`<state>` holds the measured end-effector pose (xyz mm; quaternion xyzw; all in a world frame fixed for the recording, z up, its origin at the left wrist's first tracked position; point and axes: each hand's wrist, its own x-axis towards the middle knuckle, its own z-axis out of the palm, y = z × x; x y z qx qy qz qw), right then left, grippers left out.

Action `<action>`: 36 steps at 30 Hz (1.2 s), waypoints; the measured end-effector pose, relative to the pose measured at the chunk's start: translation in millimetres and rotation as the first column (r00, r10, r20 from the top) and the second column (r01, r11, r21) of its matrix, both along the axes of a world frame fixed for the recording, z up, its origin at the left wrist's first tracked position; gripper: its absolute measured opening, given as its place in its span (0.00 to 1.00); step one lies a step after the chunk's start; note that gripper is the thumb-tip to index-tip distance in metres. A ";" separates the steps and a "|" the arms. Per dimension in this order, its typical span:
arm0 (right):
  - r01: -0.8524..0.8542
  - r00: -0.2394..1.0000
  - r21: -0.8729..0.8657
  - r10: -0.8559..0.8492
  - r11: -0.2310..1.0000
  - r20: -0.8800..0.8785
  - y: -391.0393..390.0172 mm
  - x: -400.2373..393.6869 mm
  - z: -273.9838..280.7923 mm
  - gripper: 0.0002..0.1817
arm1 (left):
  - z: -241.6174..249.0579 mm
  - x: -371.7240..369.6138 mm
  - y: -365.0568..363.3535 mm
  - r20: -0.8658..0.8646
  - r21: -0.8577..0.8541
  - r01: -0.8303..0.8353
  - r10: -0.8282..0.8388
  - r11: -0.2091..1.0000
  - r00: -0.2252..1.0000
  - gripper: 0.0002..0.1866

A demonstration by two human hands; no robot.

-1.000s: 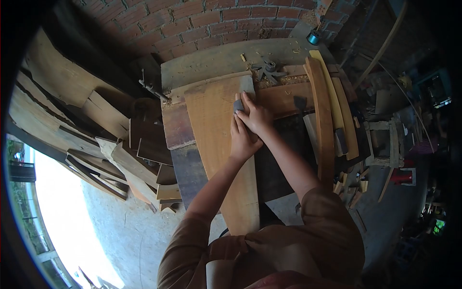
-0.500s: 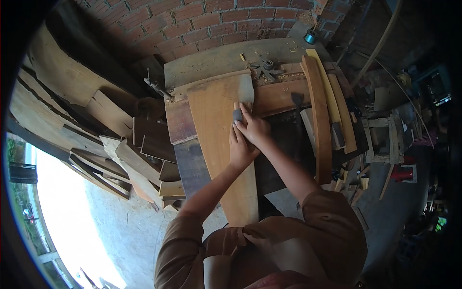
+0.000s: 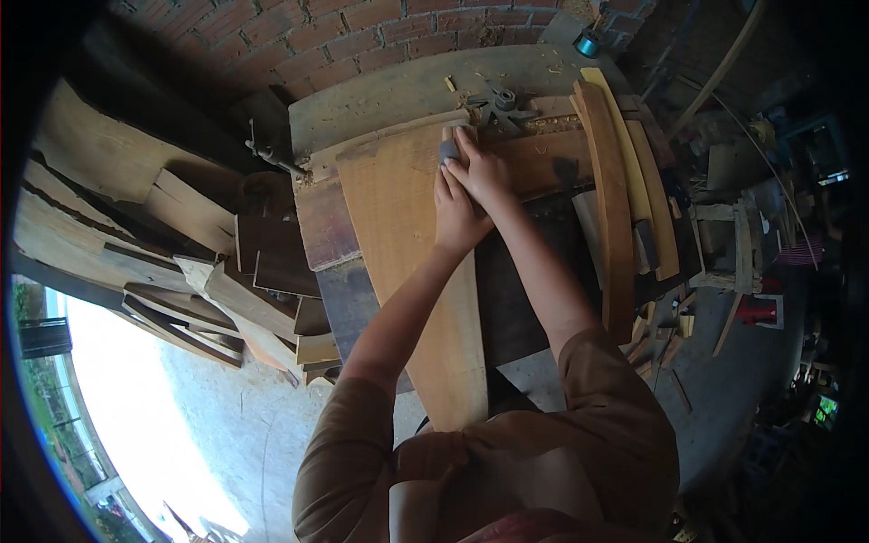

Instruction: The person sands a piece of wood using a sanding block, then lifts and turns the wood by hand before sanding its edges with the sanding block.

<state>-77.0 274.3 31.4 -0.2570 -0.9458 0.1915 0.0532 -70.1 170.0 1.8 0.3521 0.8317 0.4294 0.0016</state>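
A long, tapering wooden board [image 3: 389, 208] lies on the workbench, its narrower end toward my body. My left hand [image 3: 459, 219] and my right hand [image 3: 482, 176] press together near the board's far right corner, the right one further out. Between the right thumb and index finger sticks out a small grey-wrapped piece [image 3: 448, 150] with a tan tip. The left fingers lie closed together behind it, against the right hand. What is under both palms is hidden.
Curved wooden pieces [image 3: 608, 217] lie to the right of the board. A dark metal star-shaped part [image 3: 505, 104] sits among shavings at the back, before a brick wall [image 3: 380, 36]. Planks [image 3: 195, 208] lean at the left. A teal spool [image 3: 588, 42] stands at the far right corner.
Both hands have slid together away from my body, up to the board's far end, with the grey-wrapped piece. My arms are stretched further. The view has shifted slightly.
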 end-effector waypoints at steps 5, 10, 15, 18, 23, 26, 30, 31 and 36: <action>0.042 0.997 0.037 -0.045 0.998 0.064 38.1 -59.5 4.5 0.38 | 7.0 -61.6 36.2 0.067 -0.054 0.048 -0.044 0.997 0.997 0.59; -0.051 0.997 0.042 0.048 0.998 0.062 -22.5 20.9 -0.4 0.38 | 2.8 24.3 -24.9 0.063 0.017 -0.020 0.019 1.000 0.998 0.57; -0.159 0.987 -0.027 0.159 0.987 -0.011 -146.5 191.4 -1.7 0.41 | -3.0 196.0 -158.3 0.162 -0.101 -0.006 0.023 0.995 0.987 0.60; -0.198 0.979 -0.068 0.193 0.978 -0.072 -169.0 219.2 -1.2 0.41 | -5.3 231.2 -180.4 0.090 -0.168 -0.030 0.045 0.985 0.995 0.60; -0.180 0.984 -0.061 0.179 0.982 -0.020 -128.7 133.0 -6.8 0.39 | -1.2 145.5 -136.7 0.125 -0.066 -0.053 0.061 0.996 0.990 0.61; -0.155 0.988 -0.049 0.154 0.987 -0.023 -81.3 23.8 6.2 0.36 | -2.6 34.5 -78.8 -0.023 0.013 -0.119 0.120 0.993 0.993 0.59; -0.081 0.992 -0.065 0.074 0.995 -0.105 -26.3 -101.6 -4.0 0.35 | -0.9 -98.2 -29.4 0.034 -0.006 -0.041 0.041 0.999 0.999 0.60; -0.079 0.991 -0.059 0.071 0.995 -0.115 -26.2 -107.2 -1.3 0.35 | 2.7 -112.6 -25.7 0.040 -0.062 -0.023 0.026 0.998 0.999 0.60; -0.127 0.991 -0.059 0.124 0.990 -0.048 -52.1 -49.3 -1.0 0.37 | 5.4 -49.1 -56.3 0.089 -0.043 -0.056 0.060 0.997 0.994 0.59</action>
